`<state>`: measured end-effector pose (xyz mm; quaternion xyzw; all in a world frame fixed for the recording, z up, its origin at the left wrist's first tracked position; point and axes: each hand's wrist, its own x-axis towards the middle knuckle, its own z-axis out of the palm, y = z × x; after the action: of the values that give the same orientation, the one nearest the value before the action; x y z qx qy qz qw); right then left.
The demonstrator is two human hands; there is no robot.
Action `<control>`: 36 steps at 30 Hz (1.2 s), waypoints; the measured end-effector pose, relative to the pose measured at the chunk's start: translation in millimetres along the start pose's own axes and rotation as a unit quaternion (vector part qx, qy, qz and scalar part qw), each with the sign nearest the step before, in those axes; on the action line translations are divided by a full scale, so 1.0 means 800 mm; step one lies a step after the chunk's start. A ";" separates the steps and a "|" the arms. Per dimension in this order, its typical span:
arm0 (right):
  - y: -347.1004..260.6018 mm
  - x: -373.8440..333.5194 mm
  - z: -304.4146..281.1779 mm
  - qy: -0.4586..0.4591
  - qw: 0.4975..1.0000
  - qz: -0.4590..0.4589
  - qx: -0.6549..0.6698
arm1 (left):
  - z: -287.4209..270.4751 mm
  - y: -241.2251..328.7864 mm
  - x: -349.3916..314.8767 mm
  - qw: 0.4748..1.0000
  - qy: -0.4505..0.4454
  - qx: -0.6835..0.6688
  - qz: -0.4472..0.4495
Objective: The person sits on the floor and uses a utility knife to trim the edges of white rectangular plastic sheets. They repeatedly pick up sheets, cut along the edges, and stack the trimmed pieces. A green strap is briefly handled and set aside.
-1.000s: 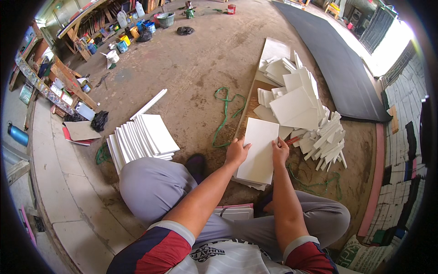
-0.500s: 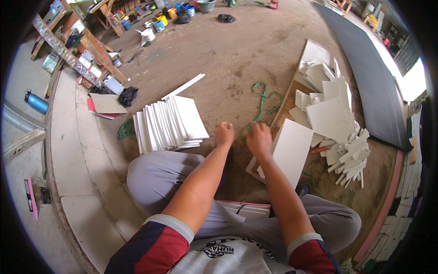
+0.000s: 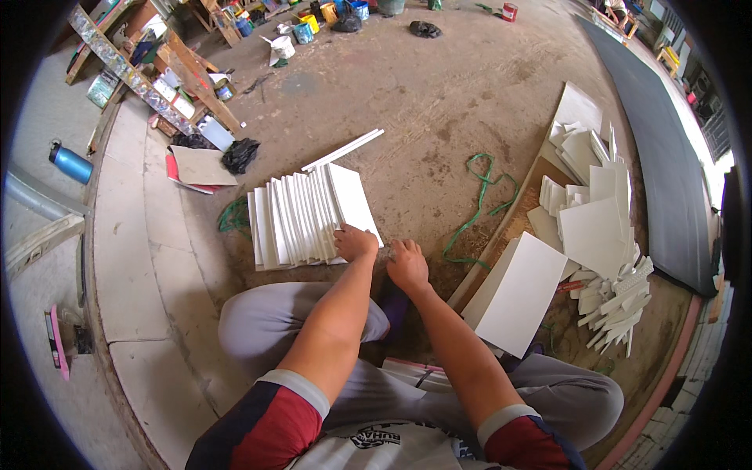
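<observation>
A fanned stack of thin white boards [image 3: 296, 211] leans on the floor ahead of my left knee. At the stack's near right corner, my left hand [image 3: 357, 243] is closed with bent fingers on the edge of the top board [image 3: 354, 197]. My right hand [image 3: 408, 265] is just right of that corner, its fingers bent and slightly apart, with nothing visible in them. A loose green string [image 3: 480, 205] lies on the floor beyond my right hand. Beside my right knee rests a second pile of larger white boards [image 3: 518, 294].
Jumbled white offcuts [image 3: 591, 227] lie on a long board at right, beside a black sheet [image 3: 654, 157]. White strips [image 3: 343, 150] lie behind the stack. A blue bottle [image 3: 70, 162], black plastic bag [image 3: 240, 156] and wooden rack [image 3: 184, 86] are at left; paint cans [image 3: 304, 33] stand far back.
Both hands have moved left, the left one onto the stack's corner. My right hand has come away from the green string's near end. The view has shifted slightly.
</observation>
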<state>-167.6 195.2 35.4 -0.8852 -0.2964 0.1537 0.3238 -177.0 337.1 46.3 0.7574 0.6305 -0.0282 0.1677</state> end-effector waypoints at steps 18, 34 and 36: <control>0.041 0.088 -0.140 0.098 0.979 0.142 -0.111 | -0.032 0.062 -0.049 0.801 -0.356 -0.457 0.150; 0.112 0.036 -0.287 0.320 0.861 0.113 0.378 | -0.059 0.097 -0.110 0.678 -0.461 -0.502 0.275; 0.149 0.001 -0.299 0.358 0.871 0.108 0.317 | -0.072 0.128 -0.171 0.714 -0.373 -0.516 0.290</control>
<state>-4.9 7.1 133.8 -0.7559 0.0020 -0.0544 0.6524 -115.9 209.4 157.9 0.6269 0.1822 0.0713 0.7541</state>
